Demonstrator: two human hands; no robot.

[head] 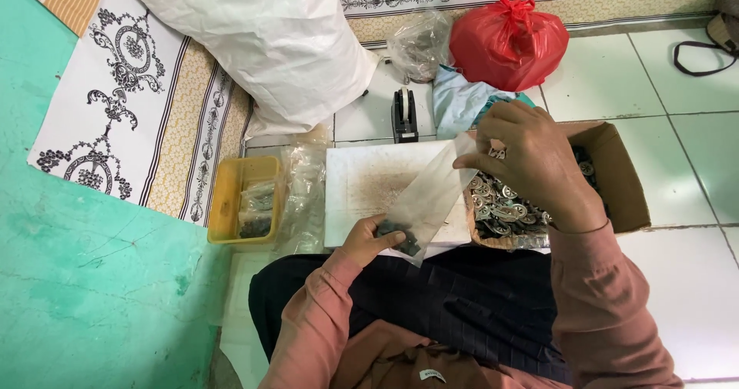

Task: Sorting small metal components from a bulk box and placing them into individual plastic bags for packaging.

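My left hand [371,239] pinches the bottom of a small clear plastic bag [428,196], where several dark small pieces lie inside. My right hand [531,162] grips the bag's open top, holding it slanted above a white board [362,185]. Under my right hand stands a brown cardboard box [616,177] full of small silvery metal pieces [500,208].
A yellow tray [231,204] with filled little bags sits left of the board, beside a heap of clear bags [302,192]. A black tape dispenser [403,115], a red plastic bag [508,42], a clear bag [419,46] and a big white sack [269,35] lie beyond.
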